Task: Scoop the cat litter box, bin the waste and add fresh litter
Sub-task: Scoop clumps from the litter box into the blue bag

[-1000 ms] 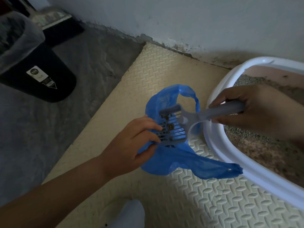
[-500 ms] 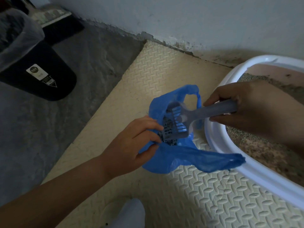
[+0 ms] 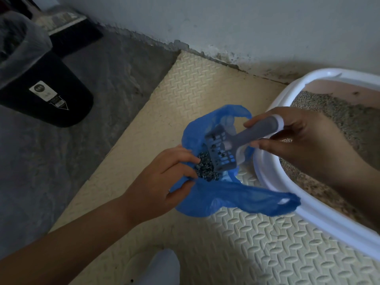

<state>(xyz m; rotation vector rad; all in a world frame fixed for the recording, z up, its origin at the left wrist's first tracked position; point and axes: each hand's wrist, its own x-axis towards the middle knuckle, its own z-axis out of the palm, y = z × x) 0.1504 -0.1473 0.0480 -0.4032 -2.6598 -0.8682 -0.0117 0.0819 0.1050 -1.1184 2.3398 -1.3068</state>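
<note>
The left hand (image 3: 164, 182) holds the blue bag (image 3: 226, 202) by its near edge, grip pinching the plastic so the mouth stays open on the foam mat (image 3: 185, 95). The scoop (image 3: 222, 149) tilts head-down into it, over the dark clumps (image 3: 205, 167) inside; the right hand (image 3: 304, 145) has its grip wrapped round the handle. The bag lies just beside the litter box (image 3: 267, 173) rim, likely to keep the carry short. The black bin (image 3: 51, 99) stands well apart, across grey floor.

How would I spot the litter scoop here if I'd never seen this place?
Find the white litter box on the right; just left of its rim a blue bag sits open on the cream mat. The scoop is tipped into the bag's mouth, handle gripped by the right hand. It is the only grey, slotted tool there.
</note>
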